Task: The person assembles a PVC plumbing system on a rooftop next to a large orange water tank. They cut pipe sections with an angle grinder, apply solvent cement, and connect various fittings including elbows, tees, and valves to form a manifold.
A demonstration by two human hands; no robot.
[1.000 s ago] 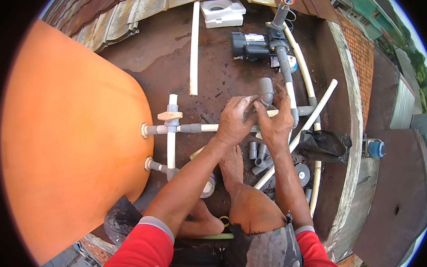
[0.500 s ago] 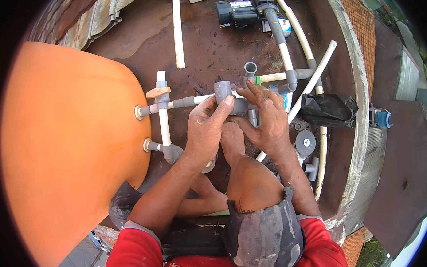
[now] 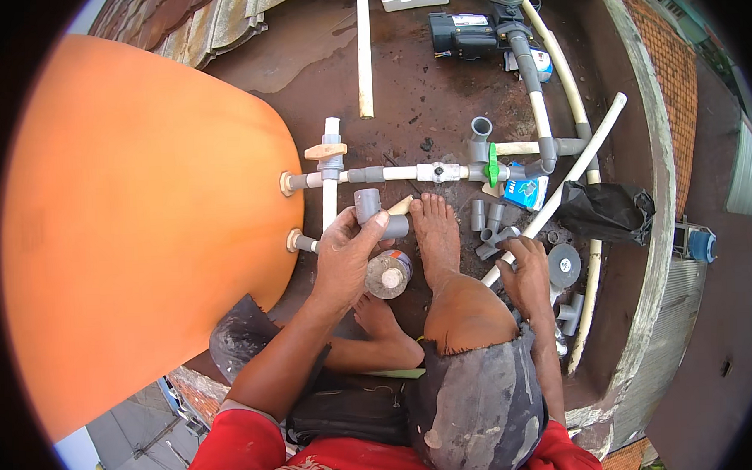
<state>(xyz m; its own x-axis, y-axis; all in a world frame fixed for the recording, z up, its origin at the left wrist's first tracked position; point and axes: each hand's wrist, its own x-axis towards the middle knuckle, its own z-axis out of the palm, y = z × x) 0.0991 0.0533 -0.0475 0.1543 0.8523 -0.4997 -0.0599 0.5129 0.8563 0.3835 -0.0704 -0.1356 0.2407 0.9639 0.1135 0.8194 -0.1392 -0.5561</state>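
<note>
A grey PVC pipe fitting (image 3: 367,205) with a bend is gripped by my left hand (image 3: 344,257), thumb across it; the palm hides its lower part. Below this hand a round can with a pale cap (image 3: 391,277) stands on the floor. My right hand (image 3: 528,278) is away to the right, fingers loosely bent and apart, beside a long white pipe (image 3: 549,208). Just past its fingertips lie several loose grey fittings (image 3: 495,216). I see nothing held in it.
An orange tank (image 3: 161,234) fills the left. From it a pipe line with an orange-handled valve (image 3: 327,152) and a green-handled valve (image 3: 492,165) runs to a black pump (image 3: 467,36). A black bag (image 3: 605,210) and grey disc (image 3: 564,265) lie right, near a low wall (image 3: 660,192).
My right hand has left the fitting and moved down and right to the loose fittings. My left hand still holds the pipe fitting, now lower and further left. The view has shifted.
</note>
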